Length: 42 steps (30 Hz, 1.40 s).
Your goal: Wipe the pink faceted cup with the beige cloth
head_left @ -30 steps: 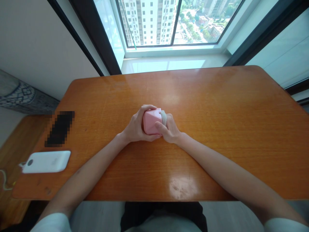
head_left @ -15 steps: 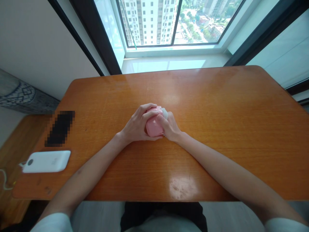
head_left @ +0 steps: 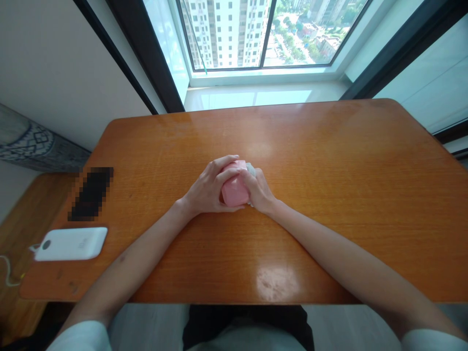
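My left hand [head_left: 206, 191] and right hand [head_left: 260, 191] meet around a pink box [head_left: 234, 191], fingers [head_left: 227, 165] clamped on it, held just above the middle of the orange wooden surface [head_left: 329, 195]. A pale grey piece [head_left: 250, 169] shows at its far side.

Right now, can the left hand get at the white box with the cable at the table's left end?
Probably yes, once it lets go: the left hand is wrapped around the pink object, but only bare wooden tabletop shows between it and the white box.
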{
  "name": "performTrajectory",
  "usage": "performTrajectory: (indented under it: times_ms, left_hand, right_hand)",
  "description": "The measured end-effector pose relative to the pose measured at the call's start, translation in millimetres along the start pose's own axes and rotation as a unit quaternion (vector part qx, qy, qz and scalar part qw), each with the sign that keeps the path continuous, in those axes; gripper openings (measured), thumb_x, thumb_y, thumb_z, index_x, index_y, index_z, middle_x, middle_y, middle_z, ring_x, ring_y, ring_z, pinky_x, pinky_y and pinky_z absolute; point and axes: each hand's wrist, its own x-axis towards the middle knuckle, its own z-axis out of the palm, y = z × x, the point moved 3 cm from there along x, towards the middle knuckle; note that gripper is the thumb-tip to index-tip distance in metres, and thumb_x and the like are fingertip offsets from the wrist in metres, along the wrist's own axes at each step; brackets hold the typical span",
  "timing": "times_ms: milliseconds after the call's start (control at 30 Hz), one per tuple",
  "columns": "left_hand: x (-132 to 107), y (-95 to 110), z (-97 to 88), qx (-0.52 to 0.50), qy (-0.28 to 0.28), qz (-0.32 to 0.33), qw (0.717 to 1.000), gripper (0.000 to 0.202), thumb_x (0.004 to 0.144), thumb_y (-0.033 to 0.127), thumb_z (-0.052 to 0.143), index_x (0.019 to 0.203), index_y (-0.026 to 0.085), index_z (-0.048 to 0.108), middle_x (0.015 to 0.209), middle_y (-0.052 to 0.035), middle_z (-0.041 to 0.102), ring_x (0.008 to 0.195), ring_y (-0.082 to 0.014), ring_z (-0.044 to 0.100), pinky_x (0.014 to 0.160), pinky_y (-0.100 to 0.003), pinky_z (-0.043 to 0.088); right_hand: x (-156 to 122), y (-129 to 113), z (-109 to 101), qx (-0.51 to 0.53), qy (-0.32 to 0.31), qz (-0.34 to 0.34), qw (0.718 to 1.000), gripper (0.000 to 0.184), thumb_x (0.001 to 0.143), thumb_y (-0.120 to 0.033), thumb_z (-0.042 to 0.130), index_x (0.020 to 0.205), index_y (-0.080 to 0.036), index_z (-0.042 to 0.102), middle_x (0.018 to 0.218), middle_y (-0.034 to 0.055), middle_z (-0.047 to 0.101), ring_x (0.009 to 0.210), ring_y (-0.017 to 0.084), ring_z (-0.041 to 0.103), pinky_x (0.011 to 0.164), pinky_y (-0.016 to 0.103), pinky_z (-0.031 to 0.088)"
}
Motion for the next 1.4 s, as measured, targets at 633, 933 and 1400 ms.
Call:
performTrajectory:
  times_ms: [633,933,1400]
  left_hand:
    - [3,7,-2.0,-0.057,0.035,-0.018,0.998,0.112,0.069,0.064,0.104,0.161,0.032,0.048,0.156,-0.0175,0.060,0.141,-0.0384,0.067,0.115,-0.059,0.063]
    - [-3,-6,2.0,-0.175,0.015,-0.097,0.980,0.113,0.076,0.086,0.090,0.163,0.032,0.045,0.155,-0.0178,0.063,0.131,-0.0365,0.072,0.106,-0.054,0.065]
    - [-1,-2,2.5,-0.227,-0.010,-0.164,0.960,0.093,0.088,0.081,0.082,0.157,0.030,0.049,0.141,-0.0143,0.071,0.113,-0.0290,0.078,0.093,-0.044,0.067]
  right_hand:
    - [-4,-9,1,-0.065,-0.018,-0.106,0.992,0.064,0.103,-0.080,0.054,0.073,-0.024,0.053,0.064,-0.0028,0.049,0.057,0.013,0.043,0.056,0.031,0.036]
    - [-2,-10,4,-0.079,-0.027,-0.101,0.991,0.068,0.102,-0.084,0.051,0.069,-0.024,0.050,0.063,-0.0025,0.048,0.058,0.013,0.041,0.056,0.032,0.034]
    - [-2,-14,6,-0.104,-0.038,-0.123,0.986,0.071,0.100,-0.087,0.050,0.067,-0.025,0.047,0.061,-0.0021,0.047,0.057,0.013,0.041,0.056,0.032,0.034]
